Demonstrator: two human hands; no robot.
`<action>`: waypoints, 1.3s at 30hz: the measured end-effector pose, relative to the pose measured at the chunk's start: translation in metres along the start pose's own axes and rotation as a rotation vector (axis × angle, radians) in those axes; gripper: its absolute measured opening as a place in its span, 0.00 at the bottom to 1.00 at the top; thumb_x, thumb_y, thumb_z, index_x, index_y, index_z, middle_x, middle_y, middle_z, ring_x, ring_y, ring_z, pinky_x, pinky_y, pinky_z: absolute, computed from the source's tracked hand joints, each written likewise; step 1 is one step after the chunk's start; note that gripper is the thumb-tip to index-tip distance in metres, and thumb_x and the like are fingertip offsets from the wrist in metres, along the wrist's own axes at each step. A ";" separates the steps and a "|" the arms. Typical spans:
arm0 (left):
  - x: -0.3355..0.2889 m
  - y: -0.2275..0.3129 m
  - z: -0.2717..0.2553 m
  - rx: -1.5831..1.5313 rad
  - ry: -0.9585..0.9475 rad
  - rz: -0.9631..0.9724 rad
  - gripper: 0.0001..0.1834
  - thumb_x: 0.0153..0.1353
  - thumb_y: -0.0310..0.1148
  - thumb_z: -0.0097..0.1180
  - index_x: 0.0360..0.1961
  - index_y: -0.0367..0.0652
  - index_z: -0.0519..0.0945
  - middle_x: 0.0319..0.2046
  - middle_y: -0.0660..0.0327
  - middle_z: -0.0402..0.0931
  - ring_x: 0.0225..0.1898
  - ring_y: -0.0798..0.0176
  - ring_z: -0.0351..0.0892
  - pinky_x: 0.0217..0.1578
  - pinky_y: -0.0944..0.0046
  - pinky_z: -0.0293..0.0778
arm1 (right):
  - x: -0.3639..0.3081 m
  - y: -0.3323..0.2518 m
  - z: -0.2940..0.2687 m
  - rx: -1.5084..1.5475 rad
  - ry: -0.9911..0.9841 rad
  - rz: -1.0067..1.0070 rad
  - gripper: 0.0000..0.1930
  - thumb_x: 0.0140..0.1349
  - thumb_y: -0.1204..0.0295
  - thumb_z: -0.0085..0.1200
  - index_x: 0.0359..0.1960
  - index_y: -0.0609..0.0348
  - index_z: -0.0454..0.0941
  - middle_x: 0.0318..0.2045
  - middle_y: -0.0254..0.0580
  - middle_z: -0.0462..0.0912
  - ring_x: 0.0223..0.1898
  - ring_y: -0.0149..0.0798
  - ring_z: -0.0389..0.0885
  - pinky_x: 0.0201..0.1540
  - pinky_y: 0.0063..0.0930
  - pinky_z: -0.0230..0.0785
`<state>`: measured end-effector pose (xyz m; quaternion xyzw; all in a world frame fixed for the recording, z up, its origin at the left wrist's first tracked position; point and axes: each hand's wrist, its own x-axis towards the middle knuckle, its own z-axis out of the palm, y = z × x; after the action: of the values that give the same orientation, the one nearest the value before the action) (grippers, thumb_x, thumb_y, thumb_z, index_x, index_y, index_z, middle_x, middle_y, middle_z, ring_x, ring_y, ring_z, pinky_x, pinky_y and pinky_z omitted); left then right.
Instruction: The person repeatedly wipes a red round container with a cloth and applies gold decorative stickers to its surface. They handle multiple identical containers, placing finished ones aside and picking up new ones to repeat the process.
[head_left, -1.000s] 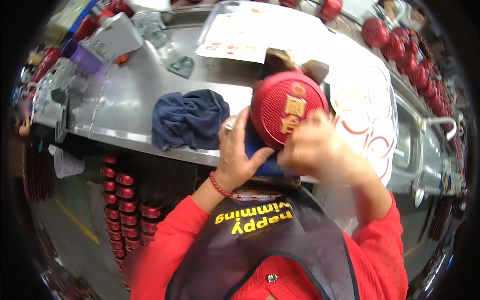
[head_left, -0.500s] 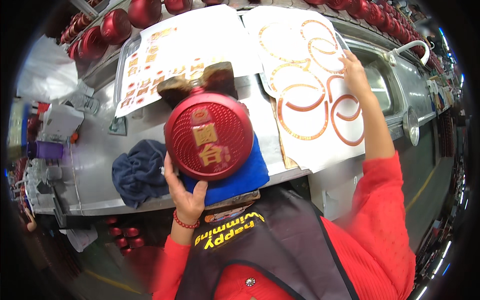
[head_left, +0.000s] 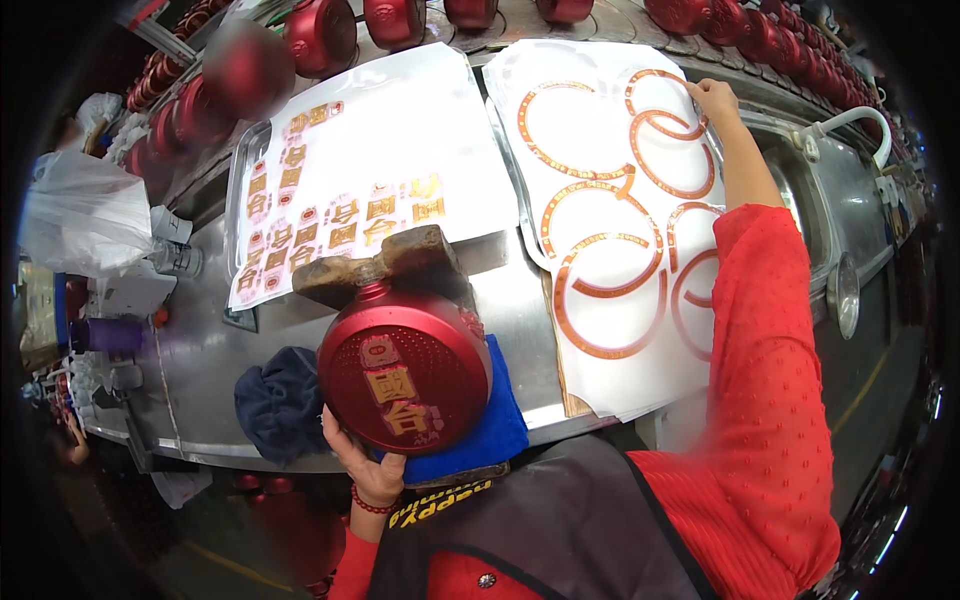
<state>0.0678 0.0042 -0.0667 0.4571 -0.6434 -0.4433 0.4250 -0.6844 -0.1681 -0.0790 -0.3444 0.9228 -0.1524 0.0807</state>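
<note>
Your red lid [head_left: 404, 377] sits at lower centre of the frame, face up on a blue cloth [head_left: 478, 440], and it already carries gold square decals down its middle. No ring decal shows on it, so by my reading the ring is what is left to apply, while the squares look done. The ring sheet [head_left: 620, 215], at upper right, holds several orange-and-gold rings in place; the sheet of squares [head_left: 350, 190], upper left of centre, has many gold pieces on it too.

Your left hand [head_left: 362, 462] comes up from the bottom edge, palm cupped under the lid's lower left rim, fingers wrapped around it and holding it steady. Your right hand [head_left: 712, 98] is stretched far out to the upper right, arm nearly straight, fingertips pressed at the edge of one ring on the sheet; whether they have pinched it free I cannot tell.

A dark rag [head_left: 280, 400] lies just left of the lid, and a brown block [head_left: 385, 262] rests just above it.
</note>
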 end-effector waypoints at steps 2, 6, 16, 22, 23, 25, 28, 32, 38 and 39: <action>0.000 -0.001 0.000 -0.020 -0.003 0.001 0.59 0.61 0.54 0.69 0.78 0.35 0.45 0.71 0.49 0.58 0.70 0.52 0.64 0.70 0.52 0.61 | -0.016 -0.003 0.001 -0.042 0.275 -0.169 0.12 0.60 0.56 0.66 0.37 0.48 0.90 0.37 0.38 0.89 0.47 0.50 0.85 0.53 0.43 0.77; 0.003 -0.003 0.001 -0.067 -0.013 0.030 0.58 0.62 0.52 0.68 0.78 0.34 0.45 0.70 0.49 0.59 0.70 0.52 0.64 0.69 0.53 0.62 | -0.066 -0.035 -0.017 -0.171 0.641 -0.515 0.11 0.63 0.59 0.65 0.36 0.52 0.88 0.49 0.38 0.82 0.50 0.52 0.81 0.50 0.45 0.77; 0.012 0.002 0.003 -0.001 -0.030 0.118 0.55 0.64 0.51 0.68 0.77 0.33 0.49 0.68 0.47 0.64 0.67 0.53 0.67 0.69 0.54 0.61 | -0.155 -0.110 -0.086 0.421 -0.162 -0.607 0.16 0.71 0.59 0.61 0.41 0.63 0.86 0.30 0.31 0.83 0.27 0.27 0.74 0.28 0.24 0.67; 0.015 0.001 0.002 0.073 -0.021 0.203 0.51 0.64 0.48 0.68 0.76 0.30 0.54 0.68 0.43 0.65 0.68 0.48 0.67 0.70 0.53 0.61 | -0.162 -0.088 0.036 -0.268 0.187 -0.494 0.11 0.64 0.64 0.58 0.36 0.57 0.87 0.41 0.62 0.84 0.45 0.63 0.83 0.50 0.54 0.74; 0.015 0.002 0.002 0.086 -0.025 0.220 0.51 0.64 0.48 0.67 0.76 0.29 0.53 0.68 0.41 0.64 0.68 0.46 0.68 0.70 0.52 0.61 | -0.167 -0.088 0.035 -0.291 0.204 -0.494 0.11 0.65 0.64 0.58 0.37 0.59 0.86 0.47 0.60 0.81 0.48 0.63 0.80 0.52 0.51 0.73; 0.017 0.006 0.003 0.036 -0.043 0.230 0.51 0.65 0.51 0.65 0.75 0.28 0.54 0.68 0.39 0.64 0.68 0.43 0.67 0.70 0.51 0.60 | -0.191 -0.093 0.009 -0.083 0.279 -0.712 0.09 0.63 0.69 0.63 0.37 0.63 0.84 0.51 0.54 0.78 0.52 0.59 0.76 0.55 0.48 0.71; 0.023 0.022 -0.004 0.225 0.009 0.405 0.47 0.68 0.55 0.60 0.73 0.29 0.57 0.68 0.37 0.64 0.69 0.38 0.63 0.69 0.48 0.58 | -0.250 -0.128 -0.054 0.057 0.267 -0.888 0.06 0.58 0.72 0.67 0.31 0.60 0.83 0.49 0.46 0.77 0.54 0.54 0.75 0.53 0.49 0.72; 0.048 0.074 -0.017 0.122 0.043 0.474 0.21 0.71 0.42 0.58 0.56 0.37 0.79 0.58 0.46 0.76 0.61 0.46 0.73 0.64 0.52 0.64 | -0.351 -0.172 -0.130 0.227 0.171 -1.085 0.07 0.55 0.75 0.70 0.28 0.61 0.82 0.51 0.48 0.76 0.56 0.55 0.74 0.54 0.47 0.70; 0.118 0.168 0.023 -0.001 -0.441 0.653 0.28 0.66 0.40 0.62 0.63 0.36 0.75 0.56 0.46 0.79 0.57 0.53 0.78 0.59 0.59 0.70 | -0.461 -0.217 -0.166 0.283 0.125 -1.412 0.08 0.52 0.76 0.70 0.26 0.58 0.80 0.52 0.48 0.74 0.58 0.56 0.73 0.57 0.47 0.69; 0.120 0.176 0.027 -0.023 -0.518 0.705 0.27 0.68 0.41 0.61 0.62 0.35 0.75 0.54 0.48 0.80 0.55 0.55 0.79 0.56 0.60 0.72 | -0.472 -0.220 -0.167 0.257 0.128 -1.421 0.08 0.51 0.77 0.70 0.25 0.58 0.79 0.52 0.48 0.74 0.58 0.56 0.73 0.57 0.47 0.69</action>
<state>-0.0215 -0.0735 0.1120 0.0783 -0.8404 -0.3783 0.3800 -0.2388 0.0234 0.1733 -0.8392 0.4538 -0.2951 -0.0520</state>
